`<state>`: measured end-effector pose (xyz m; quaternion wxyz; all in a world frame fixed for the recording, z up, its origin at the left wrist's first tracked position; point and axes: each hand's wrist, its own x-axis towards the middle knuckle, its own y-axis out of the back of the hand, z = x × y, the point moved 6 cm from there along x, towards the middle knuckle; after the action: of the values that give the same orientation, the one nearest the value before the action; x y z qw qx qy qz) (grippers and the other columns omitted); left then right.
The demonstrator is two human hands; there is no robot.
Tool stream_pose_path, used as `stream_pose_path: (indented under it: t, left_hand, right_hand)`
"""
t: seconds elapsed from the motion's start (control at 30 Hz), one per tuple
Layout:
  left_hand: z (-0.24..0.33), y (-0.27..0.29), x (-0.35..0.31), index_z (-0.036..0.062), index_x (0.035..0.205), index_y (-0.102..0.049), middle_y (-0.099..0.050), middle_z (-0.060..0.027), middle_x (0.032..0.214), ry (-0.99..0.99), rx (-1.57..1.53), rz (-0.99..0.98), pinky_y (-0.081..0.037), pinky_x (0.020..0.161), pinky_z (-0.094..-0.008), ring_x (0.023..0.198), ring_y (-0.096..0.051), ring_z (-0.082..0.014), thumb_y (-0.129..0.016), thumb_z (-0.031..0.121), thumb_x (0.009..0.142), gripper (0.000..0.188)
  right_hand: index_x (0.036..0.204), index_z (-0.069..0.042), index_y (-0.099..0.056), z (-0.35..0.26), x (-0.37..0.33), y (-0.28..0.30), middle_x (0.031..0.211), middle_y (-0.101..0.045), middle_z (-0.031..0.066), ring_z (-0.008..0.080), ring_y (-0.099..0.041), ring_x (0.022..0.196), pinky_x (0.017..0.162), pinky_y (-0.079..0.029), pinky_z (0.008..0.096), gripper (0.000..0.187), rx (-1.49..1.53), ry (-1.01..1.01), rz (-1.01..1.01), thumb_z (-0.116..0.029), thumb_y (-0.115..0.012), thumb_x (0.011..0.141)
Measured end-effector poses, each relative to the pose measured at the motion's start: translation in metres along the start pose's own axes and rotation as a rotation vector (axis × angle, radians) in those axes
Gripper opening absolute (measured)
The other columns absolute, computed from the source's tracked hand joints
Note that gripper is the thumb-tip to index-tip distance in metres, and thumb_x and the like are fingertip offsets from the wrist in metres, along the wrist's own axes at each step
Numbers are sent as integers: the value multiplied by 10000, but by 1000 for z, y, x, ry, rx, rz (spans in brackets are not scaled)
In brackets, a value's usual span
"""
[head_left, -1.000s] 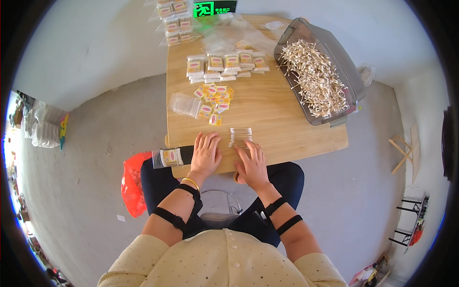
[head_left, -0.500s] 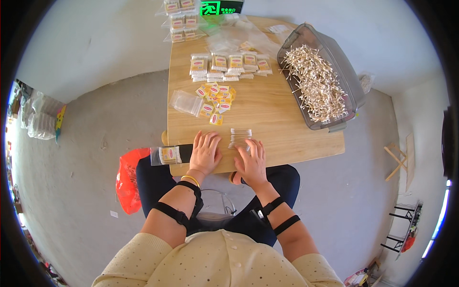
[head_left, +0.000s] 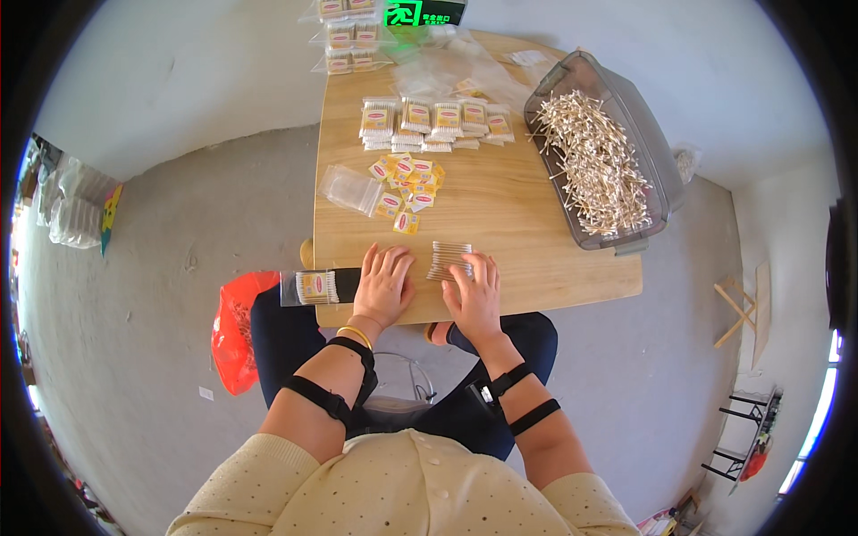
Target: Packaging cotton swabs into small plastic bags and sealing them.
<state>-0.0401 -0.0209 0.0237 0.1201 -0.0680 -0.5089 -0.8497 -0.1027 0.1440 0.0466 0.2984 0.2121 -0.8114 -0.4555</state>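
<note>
Left hand (head_left: 383, 288) loosely spread, black strip (head_left: 348, 286) just left; right hand (head_left: 477, 299), also spread, touches swab row (head_left: 449, 254) ahead, presumably steadying it.

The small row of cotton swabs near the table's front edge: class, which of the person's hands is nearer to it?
The right. The right hand is at the lower-right edge of the row of swabs; the left hand is apart from it, to its left.
</note>
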Motion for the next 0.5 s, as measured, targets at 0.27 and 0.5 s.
stream_pose_path:
  t: [0.27, 0.5]
  left_hand:
    - [1, 1, 1, 98, 1233, -587, -570, -90, 1289, -8, -4, 13, -272, 1237, -512, 1279, -529, -279, -635, 138, 822, 416]
    - [0, 2, 0, 99, 1229, -586, -574, -89, 1282, -9, 10, 21, -281, 1234, -503, 1251, -545, -281, -636, 135, 821, 413]
  right_hand:
    - [1103, -50, -700, 5, 8, -2, 1292, -549, 172, 402, -468, 1331, 1161, -347, 573, 271, -8, -6, 24, -186, -711, 869]
    - [1095, -59, -697, 8, 15, -1, 1270, -555, 160, 402, -480, 1311, 1129, -368, 570, 250, 33, -27, 43, -165, -699, 869]
